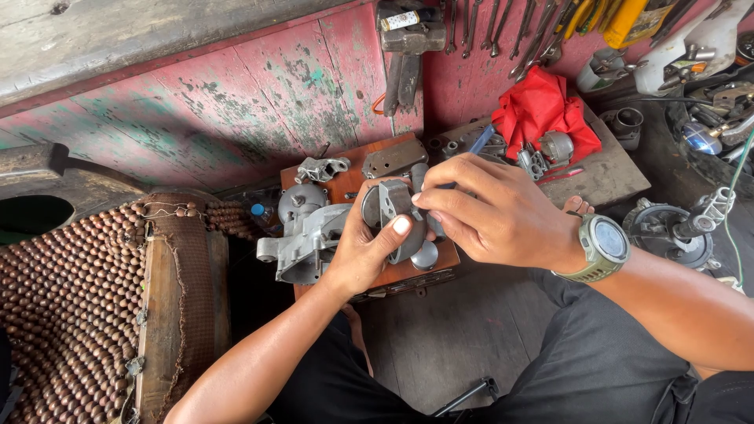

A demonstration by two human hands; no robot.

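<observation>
Left hand (363, 251) is wrapped around a small grey metal part (390, 210), thumb pressed flat across its front, fingers curled behind — it's held up just above the wooden board (345, 187). Right hand (487, 206) comes in from the other side, fingers bunched together and pinching at the top edge of that same part; whatever sits between the fingertips is too small to make out. A green-cased wristwatch (603, 245) sits on the right wrist.

On the board, just left of the hands, lies a larger grey cast housing (302, 239) with a round cap on top, and behind it a small bracket (322, 167) and a flat dark plate (394, 158). A rounded metal knob (425, 256) peeks out below the left thumb.

Further back, a shallow wooden tray (609, 177) holds a crumpled red cloth (542, 110) with a few small metal fittings tucked against it — one round silver piece resting right on the fabric. Wrenches (503, 27) hang along the worn pink wall (259, 102). A beaded seat cover (67, 298) fills the left side, and a round black mechanism (660, 232) sits on the floor near the right forearm.
</observation>
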